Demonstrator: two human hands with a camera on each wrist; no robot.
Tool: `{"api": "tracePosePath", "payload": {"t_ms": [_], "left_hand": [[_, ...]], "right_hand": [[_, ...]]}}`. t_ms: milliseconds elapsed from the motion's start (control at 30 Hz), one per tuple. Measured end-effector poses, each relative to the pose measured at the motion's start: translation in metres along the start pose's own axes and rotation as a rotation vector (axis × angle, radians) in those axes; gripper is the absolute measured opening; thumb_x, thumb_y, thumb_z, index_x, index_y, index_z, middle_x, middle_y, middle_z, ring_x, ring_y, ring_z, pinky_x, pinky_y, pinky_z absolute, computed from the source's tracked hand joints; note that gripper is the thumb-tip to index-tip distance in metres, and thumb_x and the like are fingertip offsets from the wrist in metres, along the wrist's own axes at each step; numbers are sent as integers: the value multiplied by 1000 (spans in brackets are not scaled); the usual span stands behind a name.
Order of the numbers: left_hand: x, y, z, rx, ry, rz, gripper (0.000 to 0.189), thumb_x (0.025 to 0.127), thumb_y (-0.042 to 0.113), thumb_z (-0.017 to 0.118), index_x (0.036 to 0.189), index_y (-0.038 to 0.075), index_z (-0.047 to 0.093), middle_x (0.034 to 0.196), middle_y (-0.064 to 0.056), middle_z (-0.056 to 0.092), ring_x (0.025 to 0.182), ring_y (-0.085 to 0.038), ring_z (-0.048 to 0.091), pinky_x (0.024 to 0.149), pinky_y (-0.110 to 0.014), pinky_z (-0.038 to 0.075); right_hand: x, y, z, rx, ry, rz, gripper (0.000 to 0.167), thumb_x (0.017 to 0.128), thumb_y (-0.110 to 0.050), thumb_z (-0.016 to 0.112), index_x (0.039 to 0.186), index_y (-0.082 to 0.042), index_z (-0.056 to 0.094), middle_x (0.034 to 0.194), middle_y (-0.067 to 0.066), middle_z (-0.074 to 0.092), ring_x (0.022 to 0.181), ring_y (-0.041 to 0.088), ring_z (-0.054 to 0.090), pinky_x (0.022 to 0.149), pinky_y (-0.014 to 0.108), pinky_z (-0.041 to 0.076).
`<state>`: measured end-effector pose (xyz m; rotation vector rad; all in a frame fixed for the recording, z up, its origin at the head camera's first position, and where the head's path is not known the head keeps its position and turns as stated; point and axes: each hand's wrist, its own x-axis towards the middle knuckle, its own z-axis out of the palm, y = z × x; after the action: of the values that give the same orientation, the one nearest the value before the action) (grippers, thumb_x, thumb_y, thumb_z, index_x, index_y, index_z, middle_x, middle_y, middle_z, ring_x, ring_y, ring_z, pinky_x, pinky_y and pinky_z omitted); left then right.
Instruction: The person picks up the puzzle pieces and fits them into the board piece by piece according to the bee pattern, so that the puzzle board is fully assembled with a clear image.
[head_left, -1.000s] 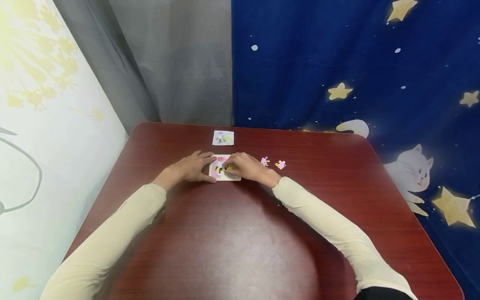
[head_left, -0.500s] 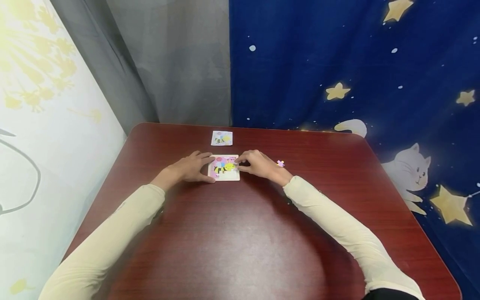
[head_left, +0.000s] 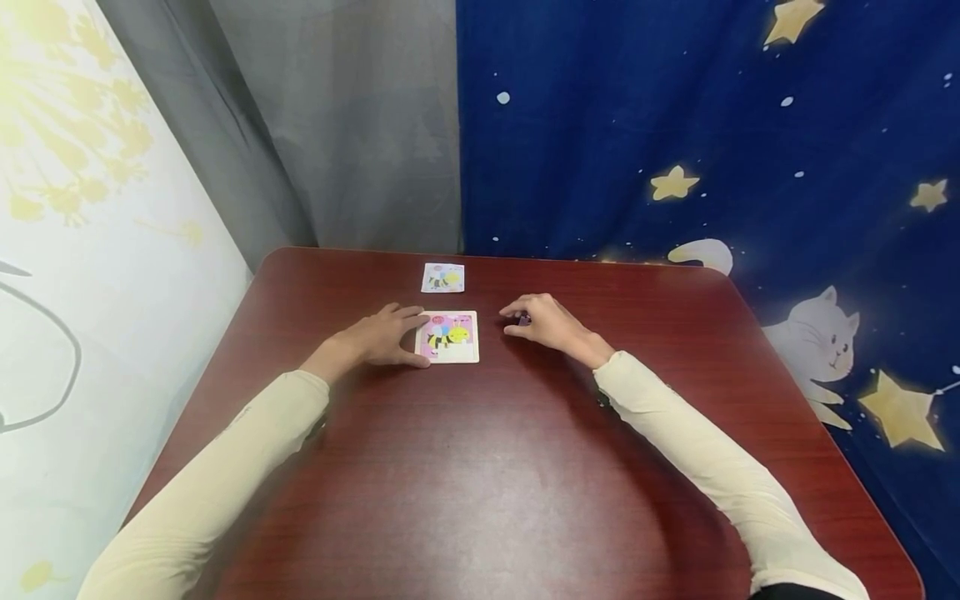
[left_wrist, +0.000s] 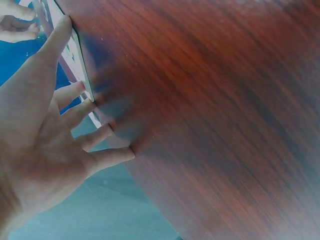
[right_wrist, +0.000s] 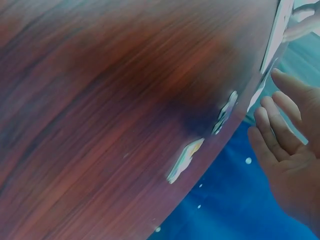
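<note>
A small square jigsaw puzzle in a pale frame (head_left: 457, 353) lies on the table, picturing a yellow and black bee on pink. White backing shows at its lower right. My left hand (head_left: 378, 335) rests at the frame's left side, thumb at the near corner, forefinger at the far corner, fingers fairly straight. To the right of the puzzle, my right hand (head_left: 551, 323) hovers with loosely bent fingers and grips nothing. Two loose jigsaw pieces, one nearer the hand (right_wrist: 227, 112) and another (right_wrist: 185, 160), lie flat on the table in the right wrist view; the head view mostly hides them behind that hand.
Beyond the puzzle lies a paper card (head_left: 442, 279) printed with the same bee picture. The reddish-brown table (head_left: 465, 467) has rounded far corners. A grey curtain (head_left: 360, 125) and a blue starry curtain (head_left: 585, 133) hang behind it; a white wall (head_left: 90, 333) stands left.
My right hand has moved rightward from over the puzzle to the loose pieces, uncovering the bee's yellow head. My left hand stays at the frame.
</note>
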<state>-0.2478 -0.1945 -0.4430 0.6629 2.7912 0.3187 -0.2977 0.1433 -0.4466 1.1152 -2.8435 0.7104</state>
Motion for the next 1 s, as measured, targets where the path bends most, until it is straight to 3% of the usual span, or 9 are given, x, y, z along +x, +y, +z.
{"api": "tracePosePath", "payload": {"t_ms": [533, 733, 1000], "left_hand": [[-2, -1, 0, -5, -1, -8, 97, 84, 65, 77, 161, 16, 41, 167, -11, 33, 150, -43, 30, 110, -67, 38], [-1, -2, 1, -4, -9, -10, 98, 84, 67, 76, 161, 18, 40, 168, -9, 32, 151, -42, 28, 111, -66, 38], [2, -3, 2, -5, -18, -16, 100, 84, 68, 75, 162, 19, 38, 169, -8, 30, 152, -41, 28, 111, -65, 39]], "right_hand": [[-12, 14, -2, -70, -16, 166, 28, 89, -27, 84, 111, -9, 80, 106, 6, 76, 101, 21, 67, 93, 42, 54], [-7, 11, 2, -38, -20, 119, 22, 90, -13, 80, 110, -6, 81, 107, 9, 75, 100, 22, 67, 91, 39, 55], [-1, 8, 11, 54, -27, 28, 32, 89, 4, 73, 120, -5, 77, 110, 10, 75, 97, 22, 67, 87, 35, 56]]}}
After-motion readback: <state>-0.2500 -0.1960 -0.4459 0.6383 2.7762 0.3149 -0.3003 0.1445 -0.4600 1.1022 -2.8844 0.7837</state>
